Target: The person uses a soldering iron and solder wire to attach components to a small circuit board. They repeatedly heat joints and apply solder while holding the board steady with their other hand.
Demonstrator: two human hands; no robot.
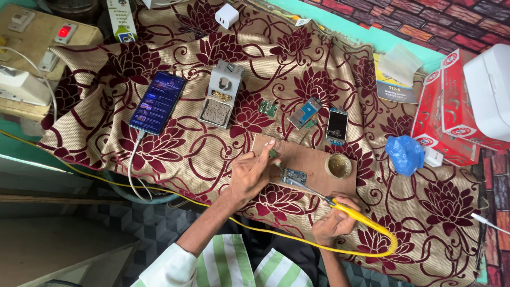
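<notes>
A small blue circuit board (294, 176) lies on a brown wooden board (313, 161) over the patterned cloth. My right hand (333, 220) grips a yellow-handled soldering iron (355, 213), its metal tip reaching to the circuit board. My left hand (251, 172) rests at the wooden board's left edge, fingers pinched on a small green part (272, 153) just beside the circuit board. A round tin of flux (338, 166) sits on the wooden board's right end.
A lit phone (158, 102) on a cable lies at left, next to a grey iron stand (221, 93). Small boards (305, 112), a small screen unit (336, 126), a blue bag (405, 154), red boxes (443, 106) and a white charger (227, 15) surround the work.
</notes>
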